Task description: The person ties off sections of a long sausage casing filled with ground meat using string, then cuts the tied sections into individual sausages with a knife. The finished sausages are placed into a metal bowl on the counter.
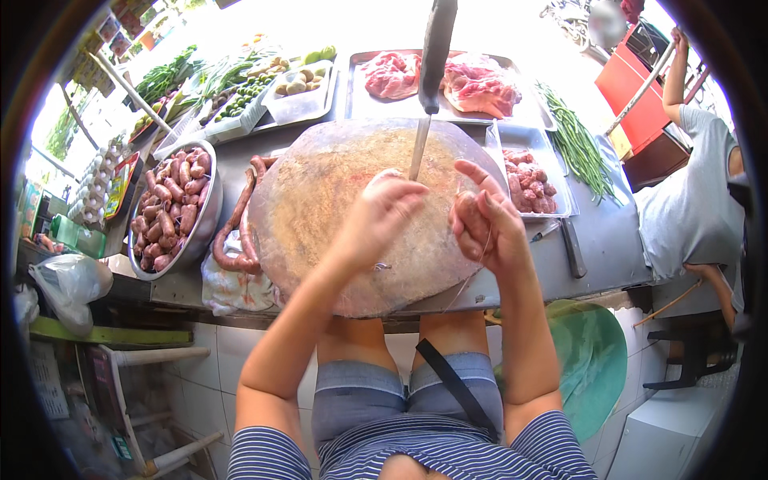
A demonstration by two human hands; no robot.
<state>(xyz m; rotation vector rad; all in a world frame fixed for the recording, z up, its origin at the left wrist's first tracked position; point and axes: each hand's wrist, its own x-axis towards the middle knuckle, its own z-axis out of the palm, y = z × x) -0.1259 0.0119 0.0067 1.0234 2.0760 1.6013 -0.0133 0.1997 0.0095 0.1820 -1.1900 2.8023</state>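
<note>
My right hand point(506, 228) holds a small pinkish sausage point(470, 213) in its curled fingers, index finger raised. A thin string point(470, 286) trails from that hand toward the near edge of the round wooden chopping block point(320, 176). Over the middle of the block is my left hand point(382, 214), its fingers bent and slightly blurred, so what they grip, if anything, is unclear. Just beyond it a dark-handled knife point(430, 72) stands upright, its point at the wood. A long sausage coil point(232, 240) lies beside the block's left edge, partly on a stained cloth point(232, 284).
Left of the block is a metal bowl point(210, 228) heaped with sausages. Behind stand a tray point(356, 96) of raw meat and vegetables. To the right are a container of meat pieces point(532, 180), long green beans point(578, 144) and another knife point(574, 250). A person point(692, 184) is at far right.
</note>
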